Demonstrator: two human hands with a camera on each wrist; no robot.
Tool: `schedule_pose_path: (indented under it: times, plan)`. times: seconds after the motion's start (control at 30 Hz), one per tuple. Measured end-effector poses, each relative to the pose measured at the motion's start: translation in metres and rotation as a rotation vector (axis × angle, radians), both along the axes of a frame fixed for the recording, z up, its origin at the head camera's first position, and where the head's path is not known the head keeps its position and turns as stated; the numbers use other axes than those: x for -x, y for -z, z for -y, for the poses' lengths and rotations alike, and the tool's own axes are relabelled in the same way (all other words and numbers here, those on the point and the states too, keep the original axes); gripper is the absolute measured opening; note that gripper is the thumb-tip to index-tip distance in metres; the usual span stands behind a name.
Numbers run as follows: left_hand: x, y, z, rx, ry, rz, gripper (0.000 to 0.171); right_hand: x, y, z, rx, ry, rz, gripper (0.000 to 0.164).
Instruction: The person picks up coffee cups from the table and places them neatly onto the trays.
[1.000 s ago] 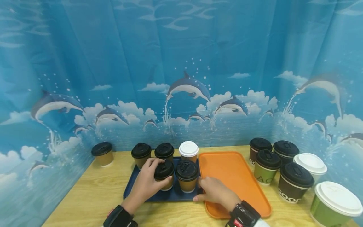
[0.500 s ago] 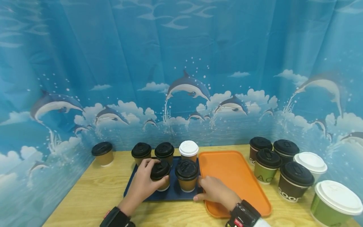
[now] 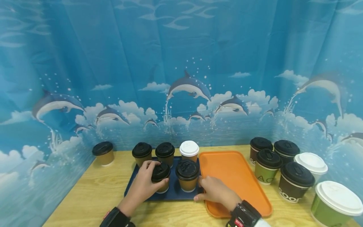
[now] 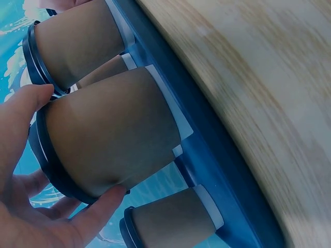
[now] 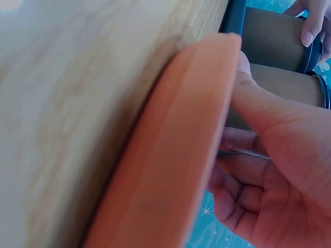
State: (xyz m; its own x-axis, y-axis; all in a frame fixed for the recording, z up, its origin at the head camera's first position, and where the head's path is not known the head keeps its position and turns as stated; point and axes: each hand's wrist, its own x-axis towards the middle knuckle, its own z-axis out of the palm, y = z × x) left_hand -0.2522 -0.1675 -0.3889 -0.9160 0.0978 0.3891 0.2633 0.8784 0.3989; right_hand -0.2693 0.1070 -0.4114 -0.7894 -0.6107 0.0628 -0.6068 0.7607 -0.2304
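My left hand grips a brown paper coffee cup with a black lid, thumb on one side and fingers on the other. The cup stands upright at the front of the blue tray. Just right of it is a like cup, also black-lidded. Behind these stand two more black-lidded brown cups and a white-lidded one. At the blue tray's front right corner, my right hand holds the rim between thumb and curled fingers, over the orange tray's edge.
An orange tray lies against the blue tray's right side. Several larger lidded cups, among them a dark one and a green one, crowd the right of the wooden table. One brown cup stands alone at far left.
My left hand has shifted the gripped cup slightly left, widening the gap to the cup beside it. My right hand has stayed at the tray corner.
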Motion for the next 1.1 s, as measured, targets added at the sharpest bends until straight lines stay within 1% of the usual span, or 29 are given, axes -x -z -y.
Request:
schedule_pose_path:
  times: [0.2, 0.3, 0.57, 0.83, 0.97, 1.1]
  plan:
    - [-0.0004, 0.0000, 0.0000, -0.004, 0.006, -0.014, 0.063, -0.0005, -0.0001, -0.0007, 0.009, -0.005, -0.008, 0.054]
    - [-0.0007, -0.0010, -0.0004, -0.003, 0.006, -0.019, 0.063, -0.0004, 0.0002, -0.0008, 0.019, 0.001, -0.001, 0.052]
    - [-0.0012, -0.0037, 0.0008, 0.006, 0.008, -0.001, 0.064, 0.0005, 0.0011, -0.0012, 0.025, -0.005, 0.001, 0.050]
    - [-0.0018, -0.0046, 0.0008, 0.014, 0.012, -0.003, 0.063, 0.0001, 0.0003, -0.0013, 0.034, 0.001, 0.016, 0.049]
    - [-0.0006, -0.0042, 0.0027, 0.005, 0.013, -0.020, 0.062, 0.0005, 0.0003, -0.0009, 0.024, -0.003, 0.016, 0.051]
    - [-0.0002, -0.0064, 0.0060, -0.008, 0.016, -0.063, 0.061, 0.0007, 0.0007, -0.0006, 0.026, -0.007, 0.008, 0.052]
